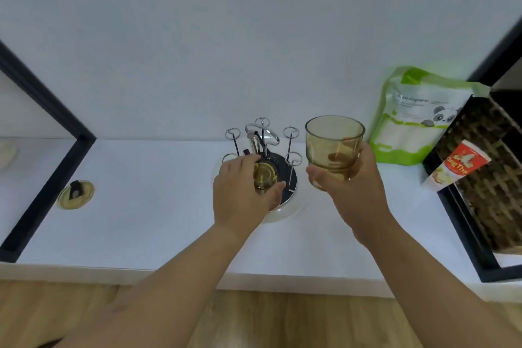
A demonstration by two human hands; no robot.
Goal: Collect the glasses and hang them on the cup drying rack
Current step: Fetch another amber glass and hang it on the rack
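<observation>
Left hand (pixel 243 186) grips small amber glass (pixel 264 178) at chrome pronged drying rack (pixel 262 147); we'd seat its mouth squarely over a prong. Right hand (pixel 350 175) holds larger amber tumbler (pixel 333 144).

Red-white box (pixel 457 166): "Ong Tho". Green pouch (pixel 409 118) print unreadable.

Each hand (pixel 240 186) (pixel 353 178) apparently holds a glass (pixel 264 178) (pixel 333 141).

A cup drying rack (pixel 261 155) stands on the counter (pixel 158 206) near the far wall. Over its near side, the left hand (pixel 240 189) holds a glass (pixel 264 178). To the right, the right hand (pixel 350 178) holds a second glass (pixel 333 141) upright above the counter. Farther right sit a pouch (pixel 409 121) and a basket (pixel 485 167).
</observation>
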